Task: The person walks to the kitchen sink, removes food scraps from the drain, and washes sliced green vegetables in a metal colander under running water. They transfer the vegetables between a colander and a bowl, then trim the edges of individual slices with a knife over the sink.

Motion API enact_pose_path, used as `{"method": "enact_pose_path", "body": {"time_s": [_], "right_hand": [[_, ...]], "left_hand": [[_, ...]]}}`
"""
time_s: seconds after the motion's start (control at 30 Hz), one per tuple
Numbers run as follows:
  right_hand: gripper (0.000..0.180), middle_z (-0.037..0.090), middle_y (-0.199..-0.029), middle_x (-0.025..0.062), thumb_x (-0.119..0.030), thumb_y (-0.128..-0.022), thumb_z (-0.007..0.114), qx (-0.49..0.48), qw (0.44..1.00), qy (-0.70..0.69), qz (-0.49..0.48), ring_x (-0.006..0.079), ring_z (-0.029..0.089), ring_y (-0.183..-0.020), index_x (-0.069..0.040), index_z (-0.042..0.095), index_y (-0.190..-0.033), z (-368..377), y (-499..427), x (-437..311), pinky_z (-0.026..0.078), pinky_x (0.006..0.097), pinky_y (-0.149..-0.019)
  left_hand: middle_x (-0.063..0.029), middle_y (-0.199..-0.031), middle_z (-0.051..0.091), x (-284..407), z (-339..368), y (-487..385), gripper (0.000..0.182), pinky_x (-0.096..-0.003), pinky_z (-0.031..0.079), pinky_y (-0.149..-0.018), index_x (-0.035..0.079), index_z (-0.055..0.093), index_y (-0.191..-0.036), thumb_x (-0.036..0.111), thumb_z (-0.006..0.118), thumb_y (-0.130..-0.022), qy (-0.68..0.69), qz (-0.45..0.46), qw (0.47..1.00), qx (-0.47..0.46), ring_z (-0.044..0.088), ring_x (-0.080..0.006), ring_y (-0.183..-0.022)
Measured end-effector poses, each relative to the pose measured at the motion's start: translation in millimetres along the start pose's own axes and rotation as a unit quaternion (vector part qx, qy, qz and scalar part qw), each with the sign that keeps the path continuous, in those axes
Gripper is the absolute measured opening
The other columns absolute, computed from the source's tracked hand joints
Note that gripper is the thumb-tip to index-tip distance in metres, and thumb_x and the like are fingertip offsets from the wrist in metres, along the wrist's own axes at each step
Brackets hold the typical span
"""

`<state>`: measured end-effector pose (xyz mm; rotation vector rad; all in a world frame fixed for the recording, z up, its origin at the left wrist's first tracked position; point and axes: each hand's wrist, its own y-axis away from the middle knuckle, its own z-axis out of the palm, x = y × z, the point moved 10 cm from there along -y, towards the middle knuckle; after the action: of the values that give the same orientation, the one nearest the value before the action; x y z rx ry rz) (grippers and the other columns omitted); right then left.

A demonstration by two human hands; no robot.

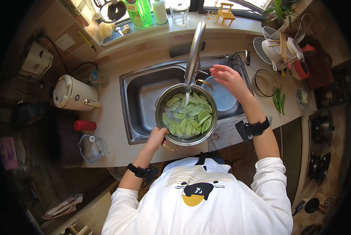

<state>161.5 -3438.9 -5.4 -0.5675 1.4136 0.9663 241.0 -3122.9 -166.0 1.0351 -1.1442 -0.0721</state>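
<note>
A steel pot (157,113) with gold-coloured handles is at the sink, below the faucet (195,53). Water runs from the spout onto pale green sliced vegetable pieces (190,116), perhaps pods or gourd slices, lying in water inside the pot. My left hand (157,138) grips the pot at its near-left handle. Raised behind the pot's far-right handle (204,84), near the faucet, my right hand (226,79) has its fingers extended and holds nothing. Under it, a translucent round lid or basin (221,98) sits in the right bowl of the sink.
The double steel sink's left bowl (146,88) lies beside the pot. On the right counter are a glass bowl (263,83), green chillies (278,100) and a dish rack (284,55). An electric kettle (74,93), a red cylinder (85,125) and a glass jug (92,148) occupy the left.
</note>
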Motion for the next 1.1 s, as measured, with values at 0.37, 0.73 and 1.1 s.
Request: {"method": "enact_pose_path", "body": {"time_s": [0.37,0.73,1.1], "right_hand": [[0.028,0.061,-0.102,0.0084,-0.019,-0.090,0.048,0.089,0.981,-0.016,0.174,0.0188,0.060,-0.087,-0.004,0.052,-0.113,-41.1,-40.4,126.3,0.051,0.0307,-0.074],[0.028,0.062,-0.102,0.0032,-0.014,-0.085,0.053,0.054,0.977,0.205,0.033,0.0114,0.057,-0.088,-0.004,0.057,-0.112,-18.1,-61.9,90.4,0.048,0.0261,-0.075],[0.033,0.062,-0.097,0.0108,-0.013,-0.087,0.049,0.087,0.971,-0.029,0.220,0.0195,0.061,-0.084,-0.003,0.046,-0.118,-27.9,-65.3,153.2,0.053,0.0313,-0.069]], "left_hand": [[-0.0044,-0.051,0.051,-24.7,15.9,15.0,0.015,-0.0259,0.034,-0.032,0.000,0.055,-0.073,0.014,0.052,-0.078,0.021,-0.014,0.999,0.036,0.046,-0.0125,-0.035],[-0.0041,-0.053,0.052,-27.9,13.4,20.3,0.017,-0.0254,0.035,-0.032,0.000,0.056,-0.073,0.015,0.051,-0.078,0.041,0.007,0.997,0.060,0.045,-0.0120,-0.035],[-0.0047,-0.056,0.054,-36.3,14.1,18.2,0.018,-0.0252,0.036,-0.032,-0.001,0.058,-0.078,0.015,0.051,-0.077,0.028,-0.001,0.998,0.049,0.045,-0.0120,-0.035]]}}
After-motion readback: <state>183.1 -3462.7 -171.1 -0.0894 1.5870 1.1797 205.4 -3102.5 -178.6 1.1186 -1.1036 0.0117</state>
